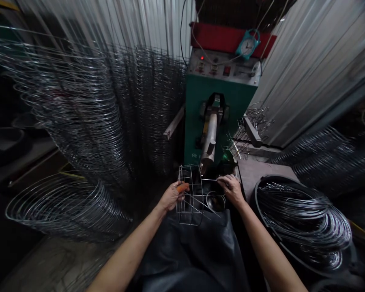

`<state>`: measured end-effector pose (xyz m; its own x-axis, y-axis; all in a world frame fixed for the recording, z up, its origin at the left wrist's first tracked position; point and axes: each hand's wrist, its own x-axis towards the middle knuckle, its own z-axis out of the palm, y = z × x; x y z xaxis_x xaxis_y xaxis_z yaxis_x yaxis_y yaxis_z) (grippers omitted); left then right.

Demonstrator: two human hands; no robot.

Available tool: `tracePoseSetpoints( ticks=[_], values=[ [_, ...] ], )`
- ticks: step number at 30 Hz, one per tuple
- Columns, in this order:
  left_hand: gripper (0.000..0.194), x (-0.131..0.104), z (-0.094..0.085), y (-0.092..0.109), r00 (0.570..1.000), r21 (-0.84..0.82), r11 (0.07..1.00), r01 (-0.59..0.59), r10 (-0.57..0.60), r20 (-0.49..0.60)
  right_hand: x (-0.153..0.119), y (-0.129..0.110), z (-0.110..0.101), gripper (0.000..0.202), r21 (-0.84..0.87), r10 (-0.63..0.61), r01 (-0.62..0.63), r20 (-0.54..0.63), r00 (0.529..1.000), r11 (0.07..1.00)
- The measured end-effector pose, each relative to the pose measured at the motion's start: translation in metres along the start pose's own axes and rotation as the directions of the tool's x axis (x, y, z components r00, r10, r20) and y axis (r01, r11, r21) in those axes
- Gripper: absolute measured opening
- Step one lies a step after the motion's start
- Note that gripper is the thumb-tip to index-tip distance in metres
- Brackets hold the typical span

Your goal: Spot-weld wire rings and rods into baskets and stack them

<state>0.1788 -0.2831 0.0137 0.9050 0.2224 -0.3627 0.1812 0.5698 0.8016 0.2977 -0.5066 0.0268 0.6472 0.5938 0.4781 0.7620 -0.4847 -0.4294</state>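
A round wire frame (191, 215) of thin metal rings and cross wires is held upright over my lap, in front of the green welding machine (197, 121). My left hand (172, 196) grips its left side, with an orange cover on one finger. My right hand (231, 189) pinches the end of a straight wire (209, 180) that reaches across to the frame, close under the machine's metal arm (210, 138). Whether that wire is joined to the frame I cannot tell. Behind it, below the arm, is a small round bowl (215, 201).
Tall stacks of wire rings (88, 105) stand at the left, with more rings (69, 207) leaning lower down. At the right, a black tub (281, 239) holds bundled wire rings (310, 223). A teal clock (247, 44) hangs on the machine's top. A dark apron (188, 255) covers my lap.
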Motion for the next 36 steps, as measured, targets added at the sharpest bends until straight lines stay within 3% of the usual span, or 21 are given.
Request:
tracePoseSetpoints(
  ticks=[14, 30, 33, 36],
  values=[
    [0.043, 0.015, 0.002, -0.002, 1.0, -0.021, 1.0, -0.005, 0.005, 0.026, 0.012, 0.018, 0.006, 0.025, 0.083, 0.02, -0.023, 0.037, 0.999, 0.996],
    [0.034, 0.02, 0.005, 0.006, 1.0, -0.039, 0.999, 0.018, -0.017, 0.025, 0.02, 0.023, 0.007, 0.025, 0.063, 0.036, -0.041, 0.087, 0.996, 0.997],
    [0.034, 0.02, 0.006, 0.006, 1.0, -0.026, 1.0, 0.013, -0.012, 0.014, 0.018, 0.012, 0.0, 0.023, -0.014, 0.038, -0.037, 0.031, 0.999, 0.999],
    [0.036, 0.019, 0.007, 0.006, 1.0, -0.015, 1.0, 0.001, -0.001, 0.002, 0.012, -0.023, -0.008, 0.022, -0.107, 0.04, -0.045, -0.043, 0.998, 0.993]
  ],
)
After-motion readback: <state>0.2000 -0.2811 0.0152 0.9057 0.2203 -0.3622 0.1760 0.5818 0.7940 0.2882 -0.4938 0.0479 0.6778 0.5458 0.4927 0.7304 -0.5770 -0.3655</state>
